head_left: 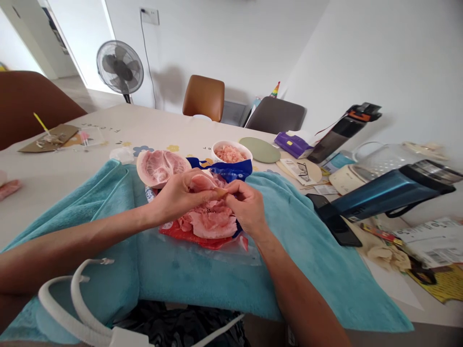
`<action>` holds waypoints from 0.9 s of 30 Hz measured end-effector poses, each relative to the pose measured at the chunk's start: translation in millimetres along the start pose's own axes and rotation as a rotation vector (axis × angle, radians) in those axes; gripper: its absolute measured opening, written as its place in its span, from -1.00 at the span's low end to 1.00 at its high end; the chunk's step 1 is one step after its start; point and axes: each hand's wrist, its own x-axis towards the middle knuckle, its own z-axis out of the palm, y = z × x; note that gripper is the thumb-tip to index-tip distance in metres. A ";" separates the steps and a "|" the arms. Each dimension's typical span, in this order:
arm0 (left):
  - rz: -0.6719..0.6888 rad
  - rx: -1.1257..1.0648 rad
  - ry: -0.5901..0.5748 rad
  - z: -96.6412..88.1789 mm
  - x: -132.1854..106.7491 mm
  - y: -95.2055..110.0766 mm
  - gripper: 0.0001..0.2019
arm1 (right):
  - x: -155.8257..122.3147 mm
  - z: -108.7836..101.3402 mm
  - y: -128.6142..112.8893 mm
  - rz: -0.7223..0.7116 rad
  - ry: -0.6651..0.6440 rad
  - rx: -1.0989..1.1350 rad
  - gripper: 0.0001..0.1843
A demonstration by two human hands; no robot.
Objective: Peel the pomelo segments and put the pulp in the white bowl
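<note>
A pink pomelo segment (202, 183) is pinched between my two hands above a plastic bag. My left hand (183, 195) is closed around its left side, thumb along the front. At its right end the fingertips of my right hand (249, 207) press together on it, beside my left thumb tip. Below lies a pile of torn pink membranes (215, 221) on the red and blue plastic bag (191, 237). Left of the segment rests a cut pomelo piece (162, 167) in thick pale rind. Just behind stands a white bowl (250, 153) of loose pink pulp.
A teal towel (202, 284) covers the near table edge. On the right are a green round mat (260, 150), a purple tissue pack (293, 144), a blue bottle (387, 190), a dark bottle (331, 137) and a phone (334, 220). White curved tubing (77, 299) is at lower left.
</note>
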 end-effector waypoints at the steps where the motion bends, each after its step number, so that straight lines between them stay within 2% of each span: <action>1: -0.105 -0.118 -0.044 -1.2 1.4 0.2 -0.84 | -1.0 0.2 -0.9 0.004 -0.009 0.046 -0.91; 3: -0.313 -0.377 -0.151 -4.0 5.2 0.5 -0.83 | -3.5 1.4 -3.8 0.033 -0.063 0.192 -0.89; 5: -0.435 -0.581 -0.253 -6.5 8.8 0.3 -0.73 | -6.5 3.6 -8.3 0.051 -0.145 0.352 -0.87; 8: -0.489 -0.739 -0.359 -7.6 10.8 -1.9 -0.70 | -9.7 7.5 -15.9 0.053 -0.234 0.526 -0.86; 10: -0.496 -0.780 -0.372 -7.0 10.2 -3.7 -0.73 | -10.6 8.6 -18.9 0.060 -0.261 0.591 -0.86; 15: -0.470 -0.768 -0.320 -6.5 8.8 -2.5 -0.76 | -9.0 4.3 -15.7 0.132 -0.247 0.532 -0.89; 20: -0.356 -0.635 -0.142 -6.0 9.9 1.6 -0.79 | -4.9 -0.5 -10.8 0.174 -0.148 0.353 -0.98; 24: -0.277 -0.514 -0.014 -2.2 10.0 -1.2 -0.78 | -4.0 -0.3 -12.4 0.073 -0.007 0.212 -0.91; 27: -0.218 -0.406 0.060 0.0 9.9 -4.6 -0.79 | -5.3 1.1 -14.0 -0.019 0.079 0.176 -0.96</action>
